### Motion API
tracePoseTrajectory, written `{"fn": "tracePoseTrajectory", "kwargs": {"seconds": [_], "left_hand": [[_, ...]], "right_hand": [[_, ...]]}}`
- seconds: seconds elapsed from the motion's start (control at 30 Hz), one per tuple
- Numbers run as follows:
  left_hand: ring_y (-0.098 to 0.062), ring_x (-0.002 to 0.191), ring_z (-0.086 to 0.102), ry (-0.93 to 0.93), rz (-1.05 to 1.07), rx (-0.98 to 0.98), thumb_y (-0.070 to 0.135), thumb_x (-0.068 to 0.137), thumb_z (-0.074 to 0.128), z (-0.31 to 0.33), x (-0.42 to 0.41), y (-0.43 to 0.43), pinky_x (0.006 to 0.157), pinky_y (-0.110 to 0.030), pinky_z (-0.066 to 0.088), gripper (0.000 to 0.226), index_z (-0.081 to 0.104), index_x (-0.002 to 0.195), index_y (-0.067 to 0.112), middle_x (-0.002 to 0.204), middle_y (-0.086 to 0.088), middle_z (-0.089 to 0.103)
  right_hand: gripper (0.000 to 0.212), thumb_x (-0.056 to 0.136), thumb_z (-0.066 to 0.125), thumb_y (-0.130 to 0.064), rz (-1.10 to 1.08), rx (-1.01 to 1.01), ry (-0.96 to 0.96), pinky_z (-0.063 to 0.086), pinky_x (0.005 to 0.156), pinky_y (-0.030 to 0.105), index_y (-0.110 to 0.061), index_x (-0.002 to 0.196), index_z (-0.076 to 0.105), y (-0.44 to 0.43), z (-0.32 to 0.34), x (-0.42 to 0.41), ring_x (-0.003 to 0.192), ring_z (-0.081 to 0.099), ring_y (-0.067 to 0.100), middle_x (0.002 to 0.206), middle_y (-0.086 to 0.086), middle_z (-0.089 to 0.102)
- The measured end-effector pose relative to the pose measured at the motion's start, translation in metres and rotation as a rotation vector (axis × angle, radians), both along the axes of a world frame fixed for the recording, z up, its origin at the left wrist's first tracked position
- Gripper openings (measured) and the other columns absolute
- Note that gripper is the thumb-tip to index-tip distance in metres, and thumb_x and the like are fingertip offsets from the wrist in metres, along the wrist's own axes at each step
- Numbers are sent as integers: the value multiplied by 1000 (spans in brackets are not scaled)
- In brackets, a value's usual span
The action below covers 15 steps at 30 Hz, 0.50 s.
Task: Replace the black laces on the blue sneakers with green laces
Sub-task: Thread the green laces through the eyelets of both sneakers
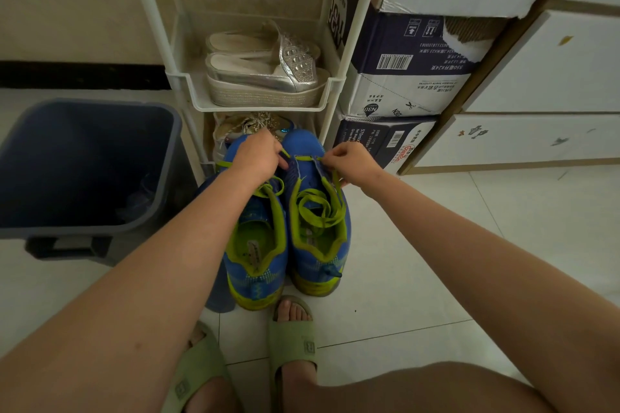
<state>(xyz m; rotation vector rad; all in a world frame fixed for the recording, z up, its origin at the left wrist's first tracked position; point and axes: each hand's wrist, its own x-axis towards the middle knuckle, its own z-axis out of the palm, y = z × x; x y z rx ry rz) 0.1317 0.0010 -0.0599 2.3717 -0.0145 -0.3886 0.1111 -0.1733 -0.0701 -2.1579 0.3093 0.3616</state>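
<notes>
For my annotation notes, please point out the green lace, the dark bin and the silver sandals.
green lace [317,216]: head view, on the loose loops over the sneaker's opening.
dark bin [84,232]: head view, on its near rim.
silver sandals [297,57]: head view, on the studded strap.

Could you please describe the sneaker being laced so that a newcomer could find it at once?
On the floor before the white shoe rack stand two blue sneakers. It is the right sneaker, nearer the stacked cartons. Unlike the left sneaker, it has loose green lace piled on its tongue.
</notes>
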Motion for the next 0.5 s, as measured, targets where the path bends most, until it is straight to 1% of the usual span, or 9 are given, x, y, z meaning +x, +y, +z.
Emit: {"fn": "tracePoseTrajectory", "kwargs": {"seconds": [0.03, 0.1, 0.13, 0.2, 0.27, 0.3, 0.4, 0.43, 0.5], "left_hand": [[-36, 98, 62, 13, -10, -30, 5, 94, 47, 2, 0, 3, 66, -28, 43, 17, 61, 88, -1, 98, -17, 71], [-31, 103, 62, 64, -31, -99, 7, 97, 42, 4, 0, 10, 71, -21, 43, 26, 64, 86, -1, 99, -20, 70], [-26, 104, 61, 98, -37, -146, 8, 100, 37, 4, 1, 13, 73, -14, 41, 34, 65, 89, -5, 99, -20, 71], [-17, 96, 58, 162, -38, -206, 9, 102, 29, 3, 2, 16, 68, -9, 37, 42, 65, 102, -11, 91, -15, 73], [-18, 80, 53, 170, -22, -222, 11, 101, 30, 4, 2, 15, 60, -13, 38, 40, 63, 107, -10, 75, -2, 74], [-20, 75, 50, 146, -22, -209, 14, 100, 31, 4, 2, 14, 58, -18, 37, 39, 63, 104, -7, 71, -1, 74], [-14, 59, 46, 31, 13, -126, 23, 97, 41, 4, -3, 7, 54, -24, 34, 21, 56, 92, 10, 78, 0, 71], [-11, 61, 49, 1, 30, -112, 27, 95, 46, 4, -5, 4, 55, -23, 36, 13, 53, 95, 16, 78, 1, 69], [-14, 77, 60, -58, 17, -58, 29, 92, 56, 2, -8, 1, 65, -27, 43, 16, 56, 103, 18, 86, -2, 68]], "right_hand": [[11, 90, 54, -9, -1, 2, 3, 57, 67, 38, -4, 83, 60, 0, 1, 0, 60, 60, 25, 73, 17, 59], [13, 89, 52, -8, 2, -6, 12, 57, 68, 37, -3, 81, 61, 1, 3, -1, 59, 60, 25, 71, 17, 59], [15, 89, 52, -7, 8, -17, 14, 57, 64, 33, -4, 77, 60, 1, 4, -1, 56, 59, 23, 67, 15, 59], [20, 90, 51, -7, 20, -58, 6, 54, 53, 23, -6, 71, 59, 2, 7, -2, 51, 58, 20, 61, 9, 57], [22, 91, 50, -8, 27, -111, -8, 47, 41, 15, -5, 71, 58, 3, 8, -2, 48, 56, 18, 57, 6, 55], [22, 91, 50, -8, 26, -126, -13, 45, 39, 14, -5, 71, 59, 3, 7, -1, 47, 56, 17, 57, 6, 56], [23, 91, 51, -11, 5, -120, -11, 52, 50, 23, 3, 77, 64, 1, 3, 2, 50, 58, 22, 66, 18, 61], [25, 91, 51, -12, -6, -110, -8, 52, 54, 26, 4, 78, 65, 1, 2, 3, 50, 57, 23, 68, 21, 61], [28, 92, 49, -11, -27, -84, 4, 49, 53, 28, 0, 68, 57, 2, 3, 4, 49, 52, 22, 63, 18, 54]]}}
